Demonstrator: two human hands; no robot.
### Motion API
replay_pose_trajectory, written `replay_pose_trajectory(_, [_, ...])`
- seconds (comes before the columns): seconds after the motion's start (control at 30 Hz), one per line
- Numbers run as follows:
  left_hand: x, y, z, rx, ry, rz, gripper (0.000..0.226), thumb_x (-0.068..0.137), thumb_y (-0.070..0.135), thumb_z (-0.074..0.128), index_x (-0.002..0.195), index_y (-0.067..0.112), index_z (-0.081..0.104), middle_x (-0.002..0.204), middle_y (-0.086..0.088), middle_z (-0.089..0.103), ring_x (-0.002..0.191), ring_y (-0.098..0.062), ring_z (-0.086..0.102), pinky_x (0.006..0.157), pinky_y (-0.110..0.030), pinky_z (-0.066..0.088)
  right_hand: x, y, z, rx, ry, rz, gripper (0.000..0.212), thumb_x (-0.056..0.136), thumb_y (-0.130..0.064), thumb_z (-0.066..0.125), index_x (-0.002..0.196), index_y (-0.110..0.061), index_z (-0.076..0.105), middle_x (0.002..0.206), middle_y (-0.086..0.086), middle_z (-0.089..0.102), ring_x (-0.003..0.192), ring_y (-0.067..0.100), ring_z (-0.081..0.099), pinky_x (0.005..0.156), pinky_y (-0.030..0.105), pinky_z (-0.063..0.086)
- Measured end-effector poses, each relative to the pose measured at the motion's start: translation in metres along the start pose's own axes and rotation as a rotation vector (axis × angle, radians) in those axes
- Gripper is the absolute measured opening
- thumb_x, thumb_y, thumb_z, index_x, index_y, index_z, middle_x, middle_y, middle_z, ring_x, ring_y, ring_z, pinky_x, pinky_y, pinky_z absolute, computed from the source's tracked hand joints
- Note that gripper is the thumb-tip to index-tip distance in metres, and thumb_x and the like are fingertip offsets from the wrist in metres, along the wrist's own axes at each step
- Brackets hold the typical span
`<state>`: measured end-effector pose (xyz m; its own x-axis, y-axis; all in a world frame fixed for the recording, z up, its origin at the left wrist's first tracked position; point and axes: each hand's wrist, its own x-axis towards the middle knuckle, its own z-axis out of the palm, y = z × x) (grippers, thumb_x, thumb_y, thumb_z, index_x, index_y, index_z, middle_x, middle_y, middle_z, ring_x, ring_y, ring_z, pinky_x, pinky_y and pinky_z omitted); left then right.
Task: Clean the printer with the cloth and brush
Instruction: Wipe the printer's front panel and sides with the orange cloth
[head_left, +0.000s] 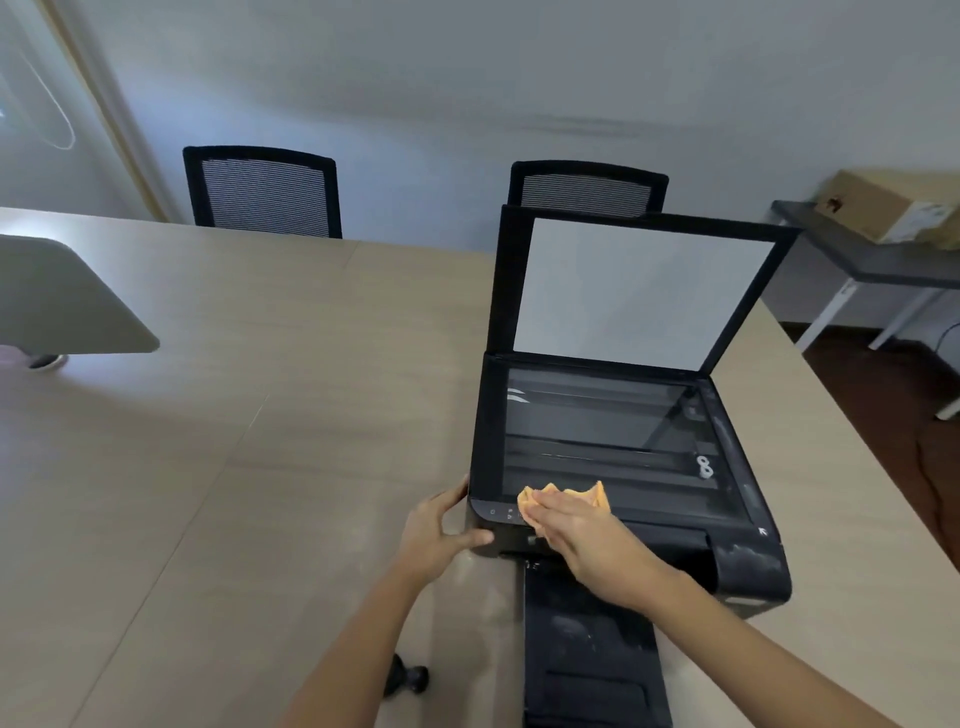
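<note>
Right hand (582, 535): fingers straight and flat, pressing one orange cloth (566, 496) onto the front edge of the printer (727, 566), at the near rim of the scanner glass (597, 431).
Left hand (436, 535): just left of the cloth hand, thumb and fingers curled round the printer's front left corner.
Printer: one, black, dusty; lid (639, 291) raised upright beyond both hands; tray (587, 654) extended below the right wrist.
Dark object (408, 675): one, below the left forearm; cannot tell what.
Chairs: two, (262, 192) and (587, 189), across the table (208, 415).
Box (893, 205): one, far right.
</note>
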<state>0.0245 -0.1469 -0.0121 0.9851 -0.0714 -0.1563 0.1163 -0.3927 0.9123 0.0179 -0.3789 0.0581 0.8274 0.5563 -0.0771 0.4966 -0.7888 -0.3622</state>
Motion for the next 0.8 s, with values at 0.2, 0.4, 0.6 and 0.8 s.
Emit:
replay_pose_trajectory(0.2, [-0.001,-0.005,0.001,0.070,0.014,0.013,0.065,0.070,0.027,0.083,0.130,0.028,0.058,0.122,0.015,0.068,0.119,-0.005,0.059,0.093,-0.009,0.042,0.040,-0.051,0.015,0.070,-0.012,-0.132,0.043,0.097,-0.005,0.043,0.140,-0.007,0.044,0.147,0.011,0.044,0.135,0.026,0.036,0.115,0.041,0.025])
replay_pose_trajectory(0.4, [0.002,-0.004,0.003,0.055,0.025,0.024,0.075,0.071,0.024,0.083,0.139,0.018,0.051,0.137,0.004,0.060,0.131,-0.010,0.050,0.112,-0.033,0.039,-0.063,0.055,-0.007,0.257,0.195,0.230,0.042,0.098,-0.002,0.047,0.136,-0.017,0.052,0.146,-0.006,0.045,0.142,0.016,0.035,0.122,0.042,0.017])
replay_pose_trajectory(0.6, [0.005,-0.011,0.002,0.030,0.012,0.002,0.077,0.071,0.027,0.083,0.140,0.021,0.049,0.138,0.006,0.059,0.133,-0.010,0.049,0.113,-0.040,0.038,-0.035,0.026,0.009,-0.082,0.312,0.420,0.040,0.085,0.001,0.053,0.118,-0.021,0.060,0.119,-0.002,0.064,0.107,0.024,0.060,0.092,0.047,0.038])
replay_pose_trajectory(0.8, [0.009,-0.022,0.001,0.034,-0.013,-0.013,0.080,0.069,0.032,0.084,0.140,0.024,0.049,0.137,0.007,0.060,0.132,-0.011,0.049,0.112,-0.039,0.039,-0.033,0.019,0.022,0.107,0.279,0.140,0.044,0.090,0.003,0.045,0.129,-0.017,0.053,0.107,-0.005,0.061,0.100,0.020,0.054,0.095,0.047,0.034])
